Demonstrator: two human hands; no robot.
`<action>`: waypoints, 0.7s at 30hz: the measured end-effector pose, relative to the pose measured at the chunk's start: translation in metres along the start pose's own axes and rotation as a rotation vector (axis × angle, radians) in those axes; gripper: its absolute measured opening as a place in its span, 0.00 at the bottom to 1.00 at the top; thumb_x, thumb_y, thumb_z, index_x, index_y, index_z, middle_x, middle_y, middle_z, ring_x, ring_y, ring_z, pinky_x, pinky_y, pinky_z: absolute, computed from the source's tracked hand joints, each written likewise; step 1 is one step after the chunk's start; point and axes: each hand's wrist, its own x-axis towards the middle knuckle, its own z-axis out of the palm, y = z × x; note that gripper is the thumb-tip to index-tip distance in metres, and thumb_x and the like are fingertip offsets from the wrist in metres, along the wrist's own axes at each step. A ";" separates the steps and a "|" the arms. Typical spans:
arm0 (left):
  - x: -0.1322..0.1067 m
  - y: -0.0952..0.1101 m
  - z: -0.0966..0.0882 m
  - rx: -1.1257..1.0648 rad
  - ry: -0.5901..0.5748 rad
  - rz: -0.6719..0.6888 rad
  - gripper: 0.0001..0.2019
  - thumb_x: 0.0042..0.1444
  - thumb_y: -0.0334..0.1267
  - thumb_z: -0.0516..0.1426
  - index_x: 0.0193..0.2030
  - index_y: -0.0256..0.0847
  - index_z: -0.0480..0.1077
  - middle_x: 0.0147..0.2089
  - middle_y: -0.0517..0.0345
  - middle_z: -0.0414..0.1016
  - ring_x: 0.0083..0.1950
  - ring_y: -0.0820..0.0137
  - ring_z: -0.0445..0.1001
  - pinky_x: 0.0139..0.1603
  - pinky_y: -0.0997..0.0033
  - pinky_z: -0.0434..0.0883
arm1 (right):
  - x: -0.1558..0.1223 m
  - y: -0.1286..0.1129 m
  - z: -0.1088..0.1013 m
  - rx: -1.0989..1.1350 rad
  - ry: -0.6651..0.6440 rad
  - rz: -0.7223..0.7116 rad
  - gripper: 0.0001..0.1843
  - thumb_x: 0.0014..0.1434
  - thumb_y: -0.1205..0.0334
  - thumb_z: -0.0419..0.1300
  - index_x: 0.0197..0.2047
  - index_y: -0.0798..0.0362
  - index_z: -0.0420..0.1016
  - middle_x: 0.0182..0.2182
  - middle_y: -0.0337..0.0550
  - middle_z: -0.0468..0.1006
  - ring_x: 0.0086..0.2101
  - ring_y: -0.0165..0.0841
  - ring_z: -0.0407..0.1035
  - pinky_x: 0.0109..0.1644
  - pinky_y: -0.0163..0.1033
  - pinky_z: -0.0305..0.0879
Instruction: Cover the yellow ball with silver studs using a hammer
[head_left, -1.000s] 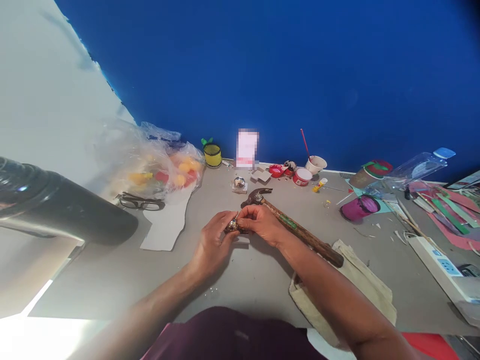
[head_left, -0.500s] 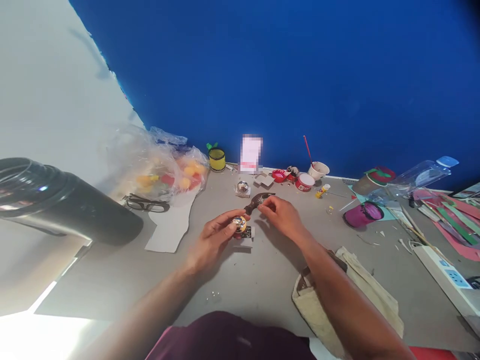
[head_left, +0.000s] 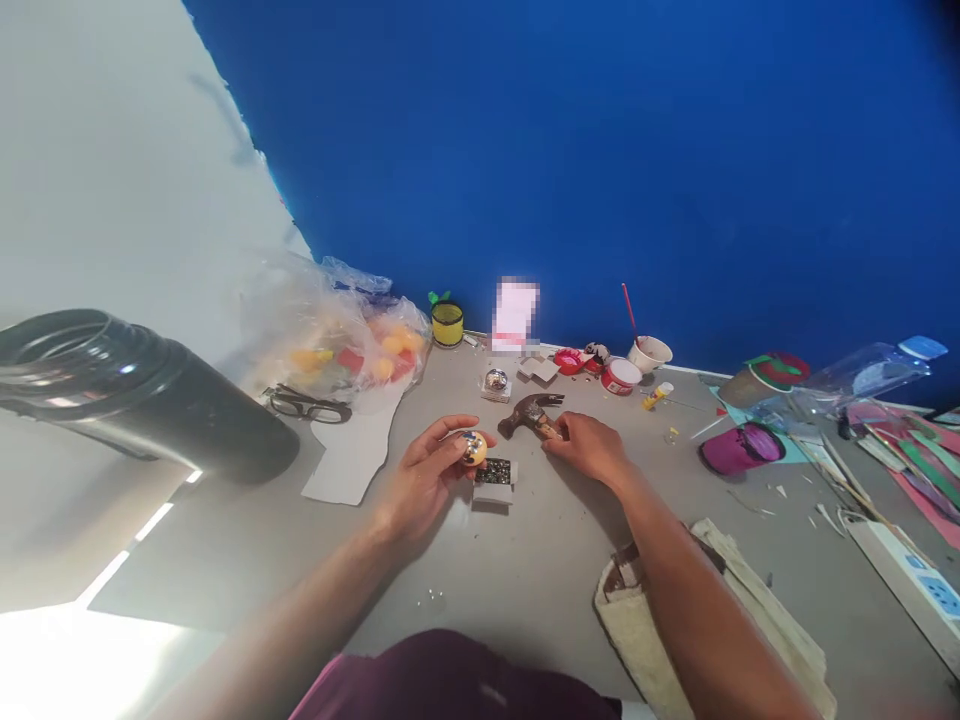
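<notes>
My left hand [head_left: 431,475] is closed round a small yellow ball [head_left: 473,449] that has shiny silver, mirror-like patches on its surface. Just beneath it lies an open small white box [head_left: 493,494] with dark glittering pieces inside. On the table to the right, the fingers of my right hand [head_left: 589,450] are closed around the handle of a claw hammer [head_left: 531,413]. Its dark metal head points toward the left, and most of the handle is hidden by the hand. Behind the hammer, a silver ball [head_left: 496,380] rests on a small clear stand.
A large dark flask [head_left: 187,410] leans in at left, near eyeglasses [head_left: 309,404] and a plastic bag [head_left: 360,340]. Toward the back are a paper cup [head_left: 649,352] and a red-and-white tub [head_left: 621,376]. On the right are a cloth [head_left: 757,600] and a power strip [head_left: 911,575].
My right hand has moved right and toward me, from over the hammer head to its handle. In my left hand the ball has turned, showing more yellow. The white box is now less covered.
</notes>
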 end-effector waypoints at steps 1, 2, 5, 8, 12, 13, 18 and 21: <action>0.001 0.001 0.000 -0.008 0.017 0.000 0.17 0.55 0.40 0.65 0.49 0.37 0.72 0.44 0.45 0.82 0.36 0.70 0.74 0.39 0.69 0.69 | -0.002 0.002 -0.004 0.005 0.037 -0.025 0.10 0.59 0.53 0.62 0.37 0.50 0.75 0.38 0.44 0.79 0.36 0.38 0.71 0.31 0.37 0.49; 0.001 0.001 -0.001 -0.018 0.035 -0.001 0.17 0.54 0.40 0.66 0.49 0.37 0.72 0.44 0.45 0.82 0.36 0.70 0.74 0.39 0.69 0.68 | -0.006 0.003 -0.009 0.010 0.095 -0.057 0.09 0.58 0.54 0.62 0.36 0.50 0.76 0.37 0.44 0.78 0.35 0.37 0.71 0.31 0.37 0.49; 0.005 0.001 -0.003 -0.048 0.080 -0.008 0.18 0.54 0.39 0.65 0.49 0.37 0.70 0.43 0.46 0.82 0.36 0.70 0.74 0.40 0.69 0.67 | -0.020 0.003 -0.025 0.098 0.377 -0.165 0.08 0.59 0.55 0.62 0.37 0.49 0.77 0.35 0.42 0.75 0.35 0.37 0.69 0.34 0.38 0.55; 0.007 -0.001 -0.006 -0.055 0.091 -0.014 0.20 0.55 0.40 0.65 0.52 0.37 0.69 0.43 0.46 0.81 0.37 0.70 0.73 0.42 0.69 0.67 | -0.035 -0.005 -0.031 0.280 0.645 -0.343 0.07 0.58 0.57 0.64 0.40 0.49 0.78 0.37 0.42 0.75 0.38 0.38 0.71 0.40 0.39 0.64; 0.007 -0.004 -0.007 -0.029 0.057 -0.013 0.22 0.56 0.42 0.65 0.55 0.37 0.69 0.44 0.46 0.81 0.39 0.69 0.74 0.43 0.68 0.67 | -0.044 -0.022 -0.020 0.369 0.665 -0.530 0.06 0.59 0.60 0.64 0.41 0.48 0.78 0.37 0.43 0.76 0.37 0.37 0.71 0.41 0.40 0.67; 0.007 -0.004 -0.008 -0.022 0.045 -0.014 0.22 0.56 0.42 0.65 0.55 0.37 0.69 0.44 0.46 0.80 0.39 0.68 0.74 0.43 0.68 0.67 | -0.045 -0.026 -0.017 0.362 0.643 -0.542 0.05 0.59 0.61 0.63 0.40 0.48 0.79 0.37 0.43 0.76 0.37 0.36 0.72 0.40 0.39 0.68; 0.007 -0.004 -0.010 -0.010 -0.015 0.018 0.21 0.58 0.43 0.64 0.56 0.38 0.69 0.46 0.47 0.80 0.39 0.69 0.73 0.43 0.68 0.66 | -0.048 -0.033 -0.015 0.373 0.764 -0.469 0.06 0.61 0.58 0.63 0.40 0.48 0.80 0.38 0.48 0.77 0.40 0.40 0.73 0.44 0.43 0.71; 0.008 -0.004 -0.010 0.013 -0.032 0.032 0.21 0.59 0.44 0.64 0.56 0.38 0.69 0.46 0.47 0.79 0.40 0.69 0.72 0.45 0.68 0.65 | -0.051 -0.035 -0.017 0.360 0.738 -0.465 0.07 0.62 0.56 0.62 0.40 0.48 0.81 0.38 0.49 0.78 0.40 0.40 0.74 0.45 0.44 0.72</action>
